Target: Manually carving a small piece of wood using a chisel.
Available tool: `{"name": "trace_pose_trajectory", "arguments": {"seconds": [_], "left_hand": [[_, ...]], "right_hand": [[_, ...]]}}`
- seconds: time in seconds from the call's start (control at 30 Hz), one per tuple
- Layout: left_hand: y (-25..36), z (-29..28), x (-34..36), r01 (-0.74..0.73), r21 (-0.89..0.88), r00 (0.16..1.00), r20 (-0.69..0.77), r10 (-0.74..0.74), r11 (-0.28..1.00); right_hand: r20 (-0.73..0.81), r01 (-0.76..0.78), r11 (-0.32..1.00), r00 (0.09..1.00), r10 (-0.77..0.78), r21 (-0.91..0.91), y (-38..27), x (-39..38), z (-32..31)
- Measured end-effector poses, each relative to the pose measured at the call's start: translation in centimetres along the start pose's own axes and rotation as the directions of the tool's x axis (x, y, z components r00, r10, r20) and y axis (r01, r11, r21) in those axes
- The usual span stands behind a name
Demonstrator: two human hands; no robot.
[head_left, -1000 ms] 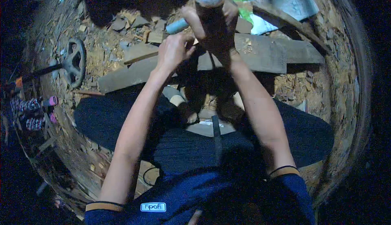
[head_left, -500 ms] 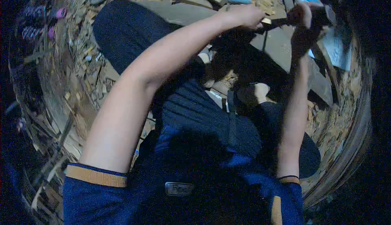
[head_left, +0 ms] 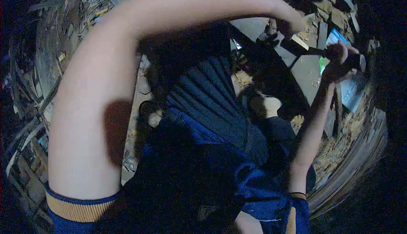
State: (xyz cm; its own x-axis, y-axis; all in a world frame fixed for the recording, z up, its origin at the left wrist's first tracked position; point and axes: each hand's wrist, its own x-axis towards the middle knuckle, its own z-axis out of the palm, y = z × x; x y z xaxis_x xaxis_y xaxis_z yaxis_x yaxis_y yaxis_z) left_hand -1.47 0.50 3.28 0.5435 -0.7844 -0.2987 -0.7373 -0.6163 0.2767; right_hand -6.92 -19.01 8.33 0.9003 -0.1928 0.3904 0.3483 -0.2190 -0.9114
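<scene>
My left arm reaches across the top of the view, and my left hand (head_left: 292,23) curls at the upper right. Its fingers are mostly in shadow and blurred, closed around a small pale piece of wood (head_left: 300,42) whose end shows below them. To the right, my right hand (head_left: 340,57) wraps round a dark-handled tool (head_left: 359,63) with a pale, flat butt end. The tool's dark, narrow front part points left toward the wood piece; shadow hides its exact kind. Under the hands lies a grey board (head_left: 307,74).
A blue and white printed packet (head_left: 352,91) lies beside the right hand. Wood chips and scraps (head_left: 335,16) litter the ground all round. My crossed legs in dark trousers (head_left: 203,85) are below, with a bare foot (head_left: 271,105) showing. Dark surroundings close in at the edges.
My view has shifted, and my left arm looms larger and higher. My left hand has moved right; my right hand appears lower and farther right, still gripping the dark-handled tool.
</scene>
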Motion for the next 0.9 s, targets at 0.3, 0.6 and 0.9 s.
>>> {"name": "trace_pose_trajectory", "arguments": {"seconds": [0.3,0.6,0.9], "left_hand": [[0.2,1.3,1.9,0.060,-0.785,0.988,-0.040,-0.147,0.617],[3.6,-0.9,1.5,-0.212,0.025,0.971,-0.109,0.213,0.977],[0.7,3.7,-0.9,0.002,-0.300,0.967,-0.241,-0.078,0.954]], "right_hand": [[-0.030,0.021,0.994,0.999,-0.024,-0.103,-0.5,0.1,0.5],[-0.023,-0.077,0.995,0.997,0.075,-0.057,-0.9,-0.7,-1.1],[-0.092,0.129,0.988,0.986,-0.136,-0.080,-2.6,-2.0,1.9]]}}
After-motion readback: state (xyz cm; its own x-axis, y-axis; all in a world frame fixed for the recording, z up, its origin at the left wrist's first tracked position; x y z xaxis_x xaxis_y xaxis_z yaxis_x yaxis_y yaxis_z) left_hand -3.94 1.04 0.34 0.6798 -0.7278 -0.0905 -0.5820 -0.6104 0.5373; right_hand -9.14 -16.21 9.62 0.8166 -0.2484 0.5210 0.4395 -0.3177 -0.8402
